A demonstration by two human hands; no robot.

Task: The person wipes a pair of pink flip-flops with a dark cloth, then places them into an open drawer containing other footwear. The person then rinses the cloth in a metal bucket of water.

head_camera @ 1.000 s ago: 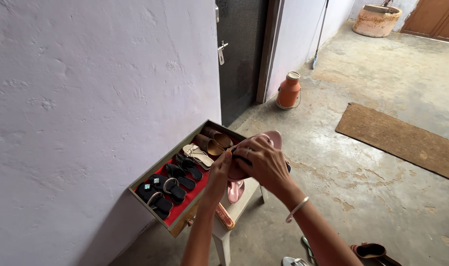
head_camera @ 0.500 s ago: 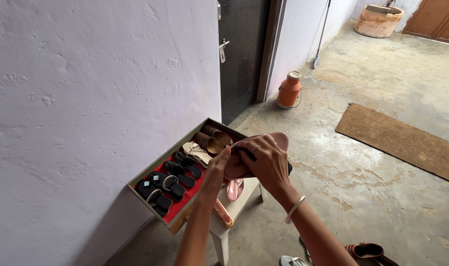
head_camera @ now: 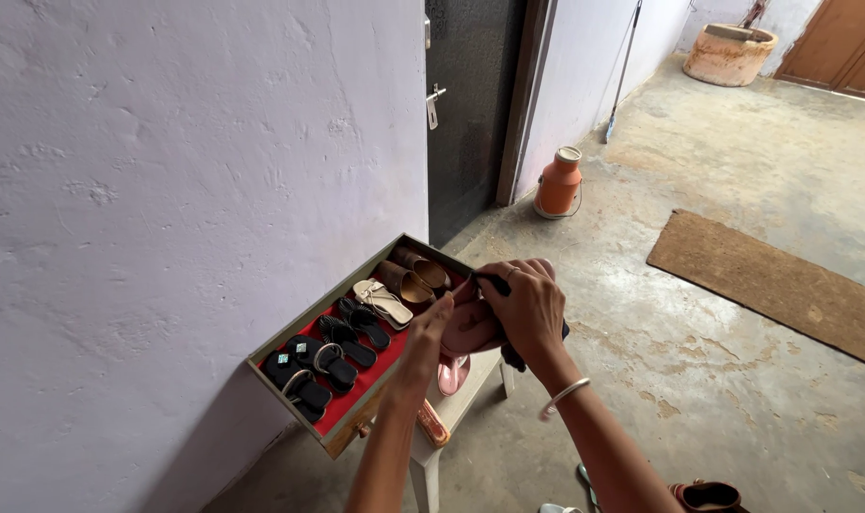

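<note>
- Pink sandal (head_camera: 466,328), frame centre: your left hand (head_camera: 431,332) grips its edge, while your right hand (head_camera: 527,309) presses a dark cloth (head_camera: 514,353) on it.
- Loosen either grip and it could drop onto the white stool (head_camera: 470,385) below.

The pink sandal (head_camera: 472,328) between the hands looks smooth and faintly glossy, a dark cloth (head_camera: 508,353) against it. Left of the left hand (head_camera: 431,334), the tray (head_camera: 290,334) has red matt lining; beyond, the concrete floor (head_camera: 698,351) looks rough
</note>
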